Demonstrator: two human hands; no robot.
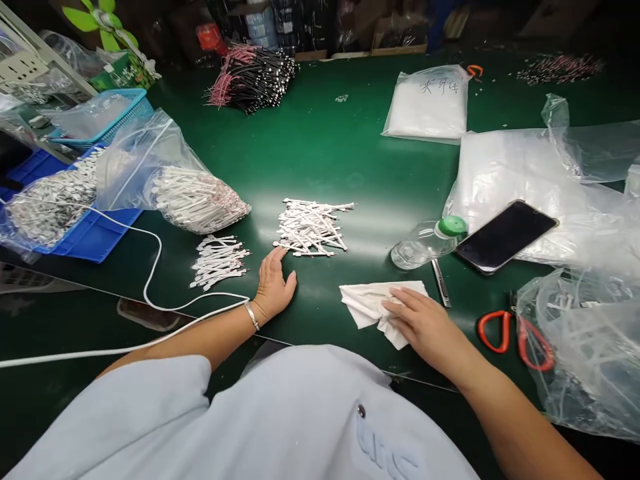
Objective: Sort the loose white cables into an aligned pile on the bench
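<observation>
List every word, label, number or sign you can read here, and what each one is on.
"尖耳线" (first character uncertain): handwritten on the plastic bag beyond the bottle.
Raised lettering on the light shirt: too distorted to read surely.
Marks on the wrapped stacks at the back: too small and blurred to read.
</observation>
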